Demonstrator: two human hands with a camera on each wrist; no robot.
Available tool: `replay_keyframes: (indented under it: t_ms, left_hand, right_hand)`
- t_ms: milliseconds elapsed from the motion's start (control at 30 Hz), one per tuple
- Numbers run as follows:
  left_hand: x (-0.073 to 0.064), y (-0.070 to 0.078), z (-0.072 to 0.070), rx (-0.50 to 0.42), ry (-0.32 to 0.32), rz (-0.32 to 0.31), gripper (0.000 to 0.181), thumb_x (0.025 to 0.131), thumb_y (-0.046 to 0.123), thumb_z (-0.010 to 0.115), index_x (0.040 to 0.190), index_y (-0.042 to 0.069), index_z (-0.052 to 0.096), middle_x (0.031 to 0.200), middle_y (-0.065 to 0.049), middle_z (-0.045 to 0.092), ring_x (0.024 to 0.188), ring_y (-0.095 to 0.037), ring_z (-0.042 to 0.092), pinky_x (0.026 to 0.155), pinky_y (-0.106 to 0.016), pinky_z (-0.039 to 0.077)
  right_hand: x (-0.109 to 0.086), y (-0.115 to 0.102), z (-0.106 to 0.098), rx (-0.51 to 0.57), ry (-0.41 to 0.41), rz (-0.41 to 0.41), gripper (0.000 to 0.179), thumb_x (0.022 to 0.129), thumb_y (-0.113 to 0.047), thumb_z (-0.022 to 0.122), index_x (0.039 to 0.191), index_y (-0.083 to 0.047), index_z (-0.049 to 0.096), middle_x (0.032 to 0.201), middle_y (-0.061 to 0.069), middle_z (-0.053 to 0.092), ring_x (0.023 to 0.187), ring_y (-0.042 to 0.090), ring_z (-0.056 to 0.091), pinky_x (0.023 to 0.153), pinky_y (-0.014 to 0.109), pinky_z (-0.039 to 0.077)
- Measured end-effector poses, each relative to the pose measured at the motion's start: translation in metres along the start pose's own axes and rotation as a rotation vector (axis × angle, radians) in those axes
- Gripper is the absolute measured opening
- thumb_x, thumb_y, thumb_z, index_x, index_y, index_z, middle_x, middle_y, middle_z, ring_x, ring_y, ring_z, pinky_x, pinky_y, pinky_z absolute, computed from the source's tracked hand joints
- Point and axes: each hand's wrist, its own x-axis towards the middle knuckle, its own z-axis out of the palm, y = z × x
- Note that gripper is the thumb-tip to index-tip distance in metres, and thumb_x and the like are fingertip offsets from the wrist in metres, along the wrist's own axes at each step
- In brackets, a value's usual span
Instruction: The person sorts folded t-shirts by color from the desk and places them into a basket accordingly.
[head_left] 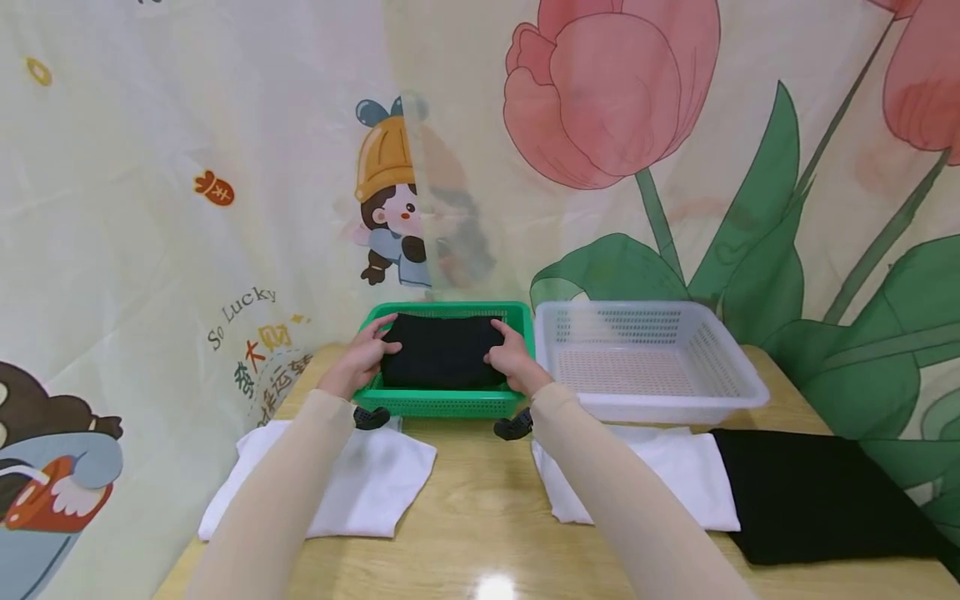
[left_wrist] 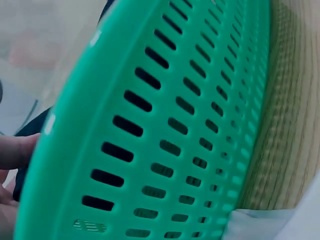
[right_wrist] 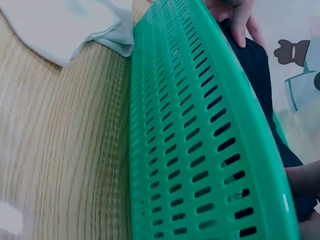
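Observation:
A folded black cloth (head_left: pixel 442 354) lies in the green basket (head_left: pixel 442 406), its far edge near the basket's back rim. My left hand (head_left: pixel 362 357) grips the cloth's left side, thumb on top and index finger at the far corner. At its right side my right hand (head_left: pixel 515 358) pinches the cloth in the same manner. In the left wrist view the perforated wall of the basket (left_wrist: pixel 170 125) hides most of that hand. The right wrist view shows the dark cloth (right_wrist: pixel 255 70) above the basket rim, with fingers of both hands on it.
To the right of the green basket stands a white basket (head_left: pixel 667 406). White cloths lie on the wooden table (head_left: pixel 472 500): one at left (head_left: pixel 367 492), another at right (head_left: pixel 675 475). Beside the right one is a black cloth (head_left: pixel 817 500). A printed curtain (head_left: pixel 465 167) hangs behind.

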Motion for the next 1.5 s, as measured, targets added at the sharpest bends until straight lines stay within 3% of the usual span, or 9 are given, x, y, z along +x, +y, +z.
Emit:
replay_keyframes:
  t_ms: [167,300,367,467,667,833,1000,1200,1500]
  left_hand:
    - [0.008,0.002,0.000,-0.001,-0.003,-0.015,0.078,0.104,-0.008,0.053,0.170,0.023,0.027,0.178,-0.014,0.012,0.078,-0.013,0.055,0.051,-0.022,0.028]
    - [0.006,0.006,0.000,0.020,-0.003,-0.005,0.077,0.104,-0.009,0.052,0.171,0.020,0.025,0.177,-0.018,0.012,0.121,-0.027,0.062,0.057,-0.025,0.031]
    - [0.009,0.001,0.001,0.053,-0.005,0.010,0.077,0.104,-0.009,0.051,0.171,0.018,0.024,0.177,-0.020,0.012,0.152,-0.038,0.036,0.065,-0.027,0.034]
    - [0.014,-0.008,0.003,0.137,-0.002,-0.004,0.076,0.105,-0.010,0.050,0.171,0.016,0.023,0.175,-0.022,0.015,0.154,-0.041,0.032,0.072,-0.029,0.036]
    - [0.014,-0.018,0.006,0.366,-0.007,-0.056,0.076,0.103,-0.012,0.049,0.170,0.010,0.022,0.173,-0.027,0.016,0.157,-0.045,0.024,0.095,-0.046,0.043]
    - [0.005,-0.002,0.006,0.573,-0.041,0.032,0.071,0.103,-0.007,0.053,0.168,0.004,0.026,0.169,-0.033,0.022,0.158,-0.048,0.021,0.120,-0.058,0.035]
    - [-0.016,0.028,0.004,0.687,-0.019,0.145,0.064,0.107,0.005,0.058,0.166,0.008,0.034,0.166,-0.030,0.034,0.152,-0.050,0.033,0.116,-0.063,0.039]
    - [-0.051,0.054,0.012,0.624,-0.013,0.237,0.057,0.109,0.016,0.060,0.163,0.018,0.042,0.166,-0.017,0.040,0.150,-0.044,0.040,0.114,-0.061,0.043]
    - [-0.116,0.060,0.074,0.455,-0.111,0.314,0.048,0.109,0.019,0.062,0.155,0.020,0.051,0.155,-0.009,0.055,0.140,-0.032,0.056,0.112,-0.054,0.048]
  right_hand:
    - [0.003,-0.001,0.000,0.027,0.001,-0.009,0.083,0.097,0.018,0.044,0.170,-0.018,0.028,0.178,0.012,0.012,0.128,0.032,0.039,0.080,0.043,0.034]
    - [0.011,0.002,0.003,0.011,0.014,-0.017,0.080,0.099,0.016,0.042,0.170,-0.018,0.028,0.178,0.011,0.013,0.139,0.035,0.036,0.068,0.038,0.031]
    - [0.015,0.005,0.004,-0.011,0.022,-0.012,0.079,0.099,0.016,0.040,0.170,-0.017,0.028,0.177,0.012,0.016,0.142,0.035,0.039,0.064,0.037,0.028]
    - [0.017,0.010,0.004,-0.052,0.005,0.012,0.077,0.098,0.016,0.036,0.169,-0.013,0.027,0.175,0.014,0.021,0.151,0.035,0.036,0.069,0.037,0.033]
    - [0.013,0.016,0.001,-0.131,-0.071,0.045,0.074,0.097,0.015,0.035,0.168,-0.006,0.027,0.174,0.017,0.023,0.161,0.038,0.019,0.110,0.043,0.038]
    - [0.001,-0.004,-0.013,-0.140,-0.180,0.019,0.072,0.101,0.011,0.040,0.169,-0.007,0.023,0.176,0.017,0.016,0.161,0.039,0.018,0.121,0.053,0.032]
    - [-0.022,-0.038,-0.043,-0.146,-0.282,-0.044,0.069,0.107,0.003,0.047,0.170,-0.010,0.022,0.177,0.014,0.016,0.158,0.039,0.028,0.122,0.056,0.034]
    - [-0.072,-0.069,-0.095,-0.204,-0.300,-0.128,0.068,0.110,-0.010,0.055,0.170,-0.012,0.024,0.174,0.013,0.024,0.154,0.039,0.037,0.120,0.054,0.039]
    - [-0.166,-0.070,-0.192,-0.396,-0.188,-0.242,0.071,0.108,-0.024,0.063,0.169,-0.013,0.027,0.167,0.019,0.037,0.143,0.042,0.052,0.108,0.042,0.053]
